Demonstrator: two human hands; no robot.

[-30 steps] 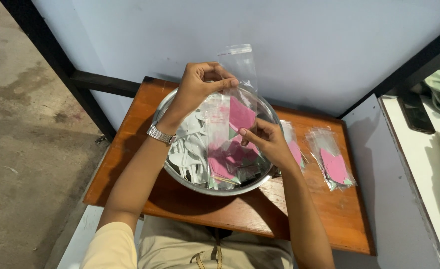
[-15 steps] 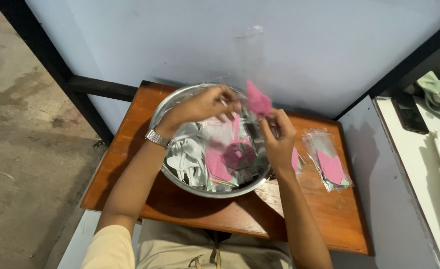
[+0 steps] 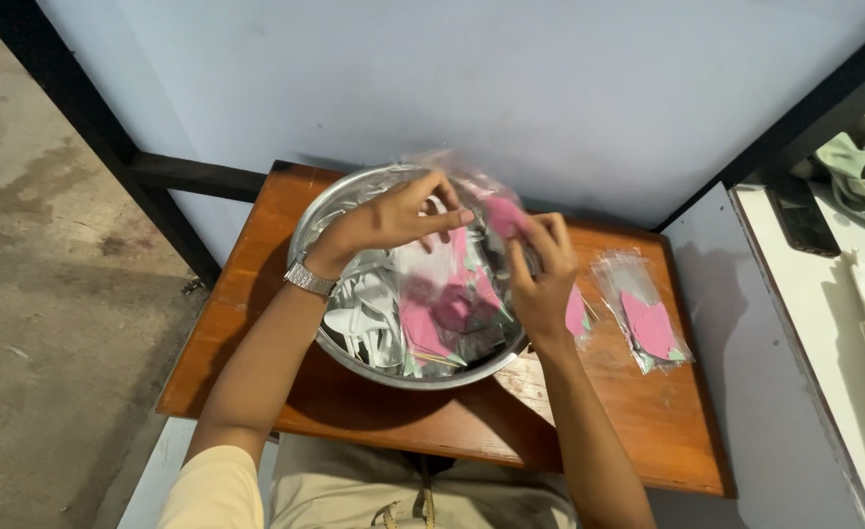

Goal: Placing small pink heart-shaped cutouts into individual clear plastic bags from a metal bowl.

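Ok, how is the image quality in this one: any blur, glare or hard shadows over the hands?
Head view: even daylight, no harsh glare; the left hand and right hand are slightly motion-soft, as is the clear plastic bag with the pink piece between them. The metal bowl rim shows mild reflections, and a soft shadow falls on the wooden table beneath it.

Over a metal bowl [image 3: 327, 211] on a wooden table [image 3: 246, 294], the left hand [image 3: 388, 220] and right hand [image 3: 542, 274] hold a clear plastic bag [image 3: 462, 176]. The right fingers pinch a pink piece [image 3: 503, 216]. Filled packets [image 3: 648, 318] lie just right.
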